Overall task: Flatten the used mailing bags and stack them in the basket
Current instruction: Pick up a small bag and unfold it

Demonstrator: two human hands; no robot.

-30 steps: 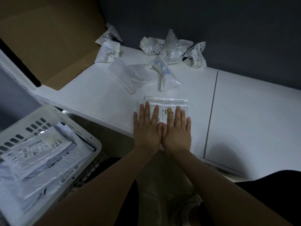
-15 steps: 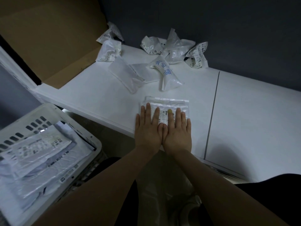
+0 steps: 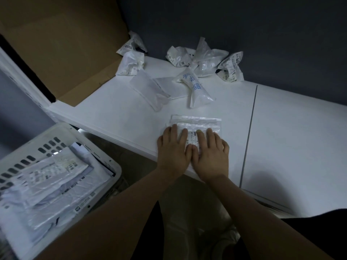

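Your left hand and right hand press flat, side by side, on the white plastic mailing bag; the white slotted basket lies leftward, nearer your left hand.

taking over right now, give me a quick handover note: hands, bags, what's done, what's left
Left hand: open, pressing flat on the bag at the near edge of the table.
Right hand: open, pressing the same bag right beside the left.
Basket: lower left, below the table edge, holding a stack of flattened bags.
Done: several bags stacked; the one under the hands looks nearly flat.
Left: move it to the basket, then flatten and stack the crumpled bags lying along the back of the table.
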